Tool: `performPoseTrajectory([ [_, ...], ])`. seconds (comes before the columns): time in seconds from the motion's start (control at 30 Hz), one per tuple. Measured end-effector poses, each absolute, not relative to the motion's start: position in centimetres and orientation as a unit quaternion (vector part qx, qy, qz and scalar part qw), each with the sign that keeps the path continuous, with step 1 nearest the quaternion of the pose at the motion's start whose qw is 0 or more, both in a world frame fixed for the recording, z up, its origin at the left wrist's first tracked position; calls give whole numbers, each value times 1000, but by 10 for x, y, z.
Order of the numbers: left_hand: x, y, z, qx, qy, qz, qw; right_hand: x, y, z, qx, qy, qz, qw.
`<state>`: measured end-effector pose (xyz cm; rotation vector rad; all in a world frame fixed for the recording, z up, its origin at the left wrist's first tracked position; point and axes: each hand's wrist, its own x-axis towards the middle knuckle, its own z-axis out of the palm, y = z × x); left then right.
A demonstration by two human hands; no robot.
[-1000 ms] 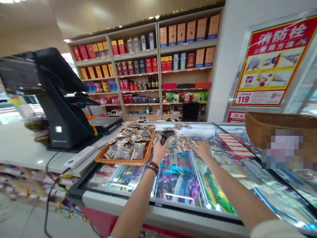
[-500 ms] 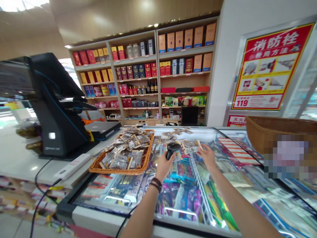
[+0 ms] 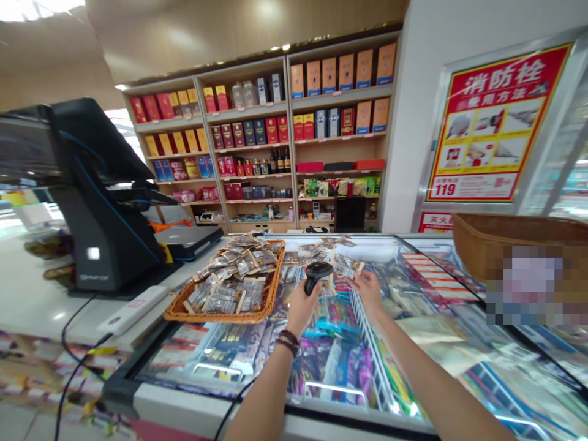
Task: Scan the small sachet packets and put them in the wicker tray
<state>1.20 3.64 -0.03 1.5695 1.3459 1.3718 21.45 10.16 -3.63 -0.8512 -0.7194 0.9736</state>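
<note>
Left of me stood the black checkout terminal (image 3: 98, 202), then a wicker tray (image 3: 215, 320) heaped with foil snack packets (image 3: 227, 282), resting on the chest freezer (image 3: 206, 407). My left hand (image 3: 301, 309) was closed firmly around a black handheld barcode scanner (image 3: 316, 272), held above the freezer's glass top. Just beside it, my right hand (image 3: 369, 293) pinched a small foil packet (image 3: 349, 267) between thumb and fingers, also above the glass.

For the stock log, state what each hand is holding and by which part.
The left hand grips a black handheld barcode scanner by its handle. The right hand appears to pinch a small foil packet by its near edge.
</note>
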Motion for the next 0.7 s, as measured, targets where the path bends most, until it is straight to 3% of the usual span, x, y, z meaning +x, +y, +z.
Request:
performPoseTrajectory([
  [0.7,8,34,-1,609,519,514,309,222,110,-50,-346,-324,413,778],
])
